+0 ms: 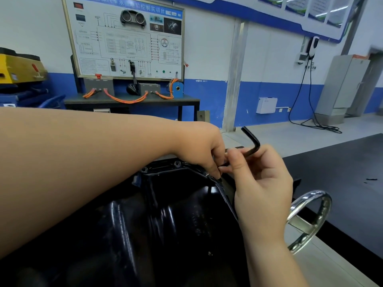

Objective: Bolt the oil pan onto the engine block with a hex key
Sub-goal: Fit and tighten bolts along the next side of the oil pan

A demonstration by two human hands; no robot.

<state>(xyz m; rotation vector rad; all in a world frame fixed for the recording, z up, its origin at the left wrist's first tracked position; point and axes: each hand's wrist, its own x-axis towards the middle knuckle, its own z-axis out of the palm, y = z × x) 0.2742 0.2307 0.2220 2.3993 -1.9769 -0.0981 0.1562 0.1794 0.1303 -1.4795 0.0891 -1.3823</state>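
Your right hand [263,183] is pinching the black hex key [251,135] along its long arm. Your left hand [202,149] has its fingertips curled round the key's lower end, right at the far right corner of the oil pan [165,214] rim. The pan sits under both your arms, with a chrome handwheel [310,220] just to its right.

Two hands [199,150] [261,183], one hex key [252,140], one oil pan [176,214], one handwheel [300,223].
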